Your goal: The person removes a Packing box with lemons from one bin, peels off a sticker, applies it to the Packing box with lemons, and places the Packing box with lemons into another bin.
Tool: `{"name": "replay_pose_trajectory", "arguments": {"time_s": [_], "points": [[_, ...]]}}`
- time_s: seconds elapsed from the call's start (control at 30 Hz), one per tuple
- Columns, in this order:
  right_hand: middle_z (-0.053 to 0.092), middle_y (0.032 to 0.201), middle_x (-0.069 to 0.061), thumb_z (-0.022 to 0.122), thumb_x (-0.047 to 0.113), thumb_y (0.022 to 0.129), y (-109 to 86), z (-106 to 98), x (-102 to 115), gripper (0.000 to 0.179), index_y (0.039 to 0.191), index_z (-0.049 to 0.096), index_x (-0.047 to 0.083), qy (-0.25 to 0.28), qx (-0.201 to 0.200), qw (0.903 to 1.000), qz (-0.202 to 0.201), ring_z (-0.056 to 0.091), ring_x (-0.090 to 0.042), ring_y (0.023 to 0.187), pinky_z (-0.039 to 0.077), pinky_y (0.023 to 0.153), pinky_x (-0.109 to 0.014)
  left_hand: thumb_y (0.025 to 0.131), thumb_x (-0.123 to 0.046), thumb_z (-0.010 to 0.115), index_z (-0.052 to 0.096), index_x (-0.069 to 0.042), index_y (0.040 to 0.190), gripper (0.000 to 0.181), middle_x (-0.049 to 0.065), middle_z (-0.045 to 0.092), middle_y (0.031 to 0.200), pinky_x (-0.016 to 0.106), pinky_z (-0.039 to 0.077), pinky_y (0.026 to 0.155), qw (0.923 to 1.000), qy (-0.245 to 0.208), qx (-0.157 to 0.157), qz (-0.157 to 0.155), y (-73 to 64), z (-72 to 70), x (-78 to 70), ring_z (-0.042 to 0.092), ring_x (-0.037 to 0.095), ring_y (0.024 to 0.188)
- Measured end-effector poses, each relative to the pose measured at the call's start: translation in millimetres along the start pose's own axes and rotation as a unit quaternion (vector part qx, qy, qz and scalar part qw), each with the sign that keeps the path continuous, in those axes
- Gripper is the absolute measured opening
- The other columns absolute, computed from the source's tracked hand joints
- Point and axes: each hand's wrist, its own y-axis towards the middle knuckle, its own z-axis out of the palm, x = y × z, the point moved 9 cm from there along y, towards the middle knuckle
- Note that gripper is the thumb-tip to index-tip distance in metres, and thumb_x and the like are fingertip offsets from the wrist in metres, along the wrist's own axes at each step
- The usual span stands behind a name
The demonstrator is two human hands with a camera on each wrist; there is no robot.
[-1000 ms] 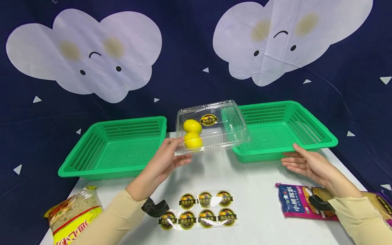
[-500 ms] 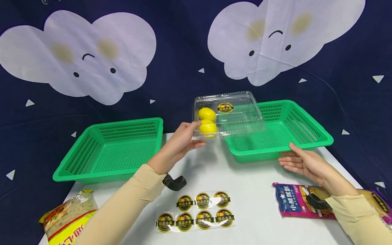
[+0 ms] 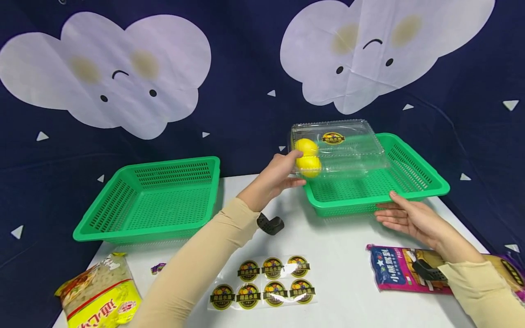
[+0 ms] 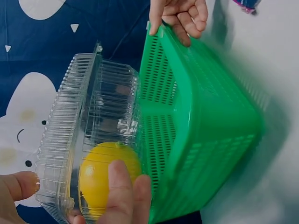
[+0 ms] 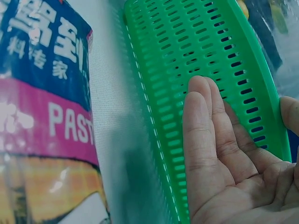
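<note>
A clear plastic clamshell box (image 3: 352, 152) with a round fruit sticker (image 3: 333, 138) on its lid tilts above the right green basket (image 3: 344, 207). Two yellow lemons (image 3: 308, 166) lie at its left end. My left hand (image 3: 279, 175) pinches that end, thumb on the lid side and fingers underneath, as the left wrist view (image 4: 124, 196) of the fingers confirms. At the basket's near rim, my right hand (image 3: 418, 223) holds on, its thumb on the rim and its fingers (image 5: 201, 126) along the slotted outer wall.
Another green basket (image 3: 172, 209) stands at the left. A sheet of round stickers (image 3: 262, 284) lies at the front middle. Bagged food (image 3: 100, 291) and a small purple packet (image 3: 157, 268) are front left; a pasta packet (image 3: 393, 269) lies beneath my right forearm.
My left hand has carried the clamshell box rightward and slightly up, from between the baskets to over the right one. My right hand stays at the basket rim. The purple packet has come into view.
</note>
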Motion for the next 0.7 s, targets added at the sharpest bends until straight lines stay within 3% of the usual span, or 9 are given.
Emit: {"name": "replay_pose_trajectory", "arguments": {"time_s": [0.13,0.2,0.5,0.7], "points": [[0.083,0.106,-0.005,0.04,0.043,0.117,0.6,0.2,-0.4,0.042,0.111,0.07,0.015,-0.002,-0.001,1.0,0.002,0.082,-0.018,0.101,0.067,0.091,-0.032,0.108,-0.03,0.058,0.004,-0.01,0.172,0.086,0.027,0.028,0.168,0.037,0.066,0.099,0.9994,-0.022,-0.017,-0.021,9.3,11.6,2.7,0.049,0.04,0.148],[0.083,0.107,-0.005,0.039,0.043,0.117,1.0,0.2,-0.4,0.042,0.112,0.071,0.015,-0.005,0.0,1.0,0.0,0.082,-0.018,0.101,0.067,0.091,-0.032,0.108,-0.03,0.059,-0.003,-0.012,0.173,0.092,0.028,0.024,0.17,0.04,0.064,0.103,0.9992,-0.027,-0.018,-0.025,13.5,18.6,3.6,0.045,0.043,0.15],[0.083,0.106,-0.006,0.04,0.044,0.116,-0.9,-1.7,-1.0,0.043,0.11,0.072,0.015,-0.003,-0.009,0.9999,0.008,0.082,-0.018,0.1,0.067,0.09,-0.032,0.108,-0.032,0.062,0.017,-0.008,0.171,0.081,0.022,0.027,0.171,0.038,0.063,0.104,0.9989,0.013,-0.016,-0.042,24.8,54.3,9.4,0.051,0.037,0.147],[0.083,0.107,-0.005,0.04,0.045,0.116,0.1,-1.2,0.1,0.044,0.11,0.073,0.015,-0.016,-0.007,0.9998,0.008,0.082,-0.018,0.101,0.067,0.091,-0.032,0.108,-0.029,0.062,0.025,-0.007,0.168,0.074,0.02,0.03,0.171,0.041,0.061,0.108,0.9991,0.018,-0.02,-0.033,29.5,67.1,11.4,0.05,0.037,0.148]]}}
